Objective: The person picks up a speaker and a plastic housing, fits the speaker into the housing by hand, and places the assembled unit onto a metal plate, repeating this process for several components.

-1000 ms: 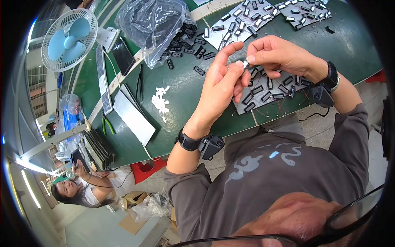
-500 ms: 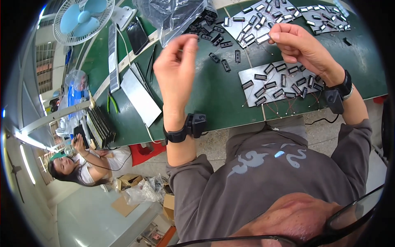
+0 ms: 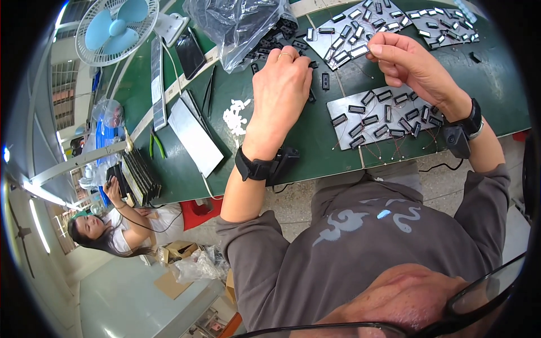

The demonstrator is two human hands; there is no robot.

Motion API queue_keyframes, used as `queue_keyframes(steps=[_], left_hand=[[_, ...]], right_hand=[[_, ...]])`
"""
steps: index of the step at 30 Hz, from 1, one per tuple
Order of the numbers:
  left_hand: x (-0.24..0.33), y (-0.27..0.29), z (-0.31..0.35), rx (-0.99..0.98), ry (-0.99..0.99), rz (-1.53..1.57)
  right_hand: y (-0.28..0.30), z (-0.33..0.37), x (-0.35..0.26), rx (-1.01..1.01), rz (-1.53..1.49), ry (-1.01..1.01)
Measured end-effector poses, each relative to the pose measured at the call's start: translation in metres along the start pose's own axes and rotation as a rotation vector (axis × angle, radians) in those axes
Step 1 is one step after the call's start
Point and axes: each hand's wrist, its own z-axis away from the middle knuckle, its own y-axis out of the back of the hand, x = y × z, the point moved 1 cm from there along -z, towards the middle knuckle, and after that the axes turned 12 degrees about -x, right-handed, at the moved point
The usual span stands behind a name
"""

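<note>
Green bench (image 3: 315, 147): left hand (image 3: 280, 85) at black cases (image 3: 326, 81), grip unclear; right hand (image 3: 404, 59) pinches a white-faced part (image 3: 358, 52), best held steady

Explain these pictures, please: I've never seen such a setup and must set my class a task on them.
You see a person's left hand and right hand, both bare. The view comes from a wide fisheye camera worn on the head and looking down, so straight edges look bent. The green table bears a silver plate with small black-framed pieces on it, other silver plates farther back, loose black parts by a plastic bag, and some white bits. The right hand appears to pinch a pale-topped piece between its fingers. The left hand is over the loose black parts; its fingers are partly hidden, so I cannot tell whether it holds one.
</note>
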Motion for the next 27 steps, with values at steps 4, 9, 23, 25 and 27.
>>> queue_keyframes(steps=[4, 9, 23, 25, 27], left_hand=[[0.004, 0.006, -0.006, 0.054, -0.035, -0.042], [0.021, 0.012, -0.009, 0.023, 0.13, 0.509], [0.046, -0.016, -0.011, 0.021, 0.25, 1.345], [0.047, -0.015, -0.01, 0.032, 0.223, 1.303], [0.048, -0.013, -0.009, 0.061, 0.178, 1.216]], right_hand=[[-0.003, 0.001, 0.0, 0.066, 0.049, 0.015], [-0.008, -0.002, 0.002, 0.085, -0.003, 0.083], [0.003, -0.004, 0.022, -0.066, -0.411, 0.111], [0.003, -0.003, 0.022, -0.064, -0.448, 0.111], [0.003, -0.002, 0.02, -0.075, -0.453, 0.109]])
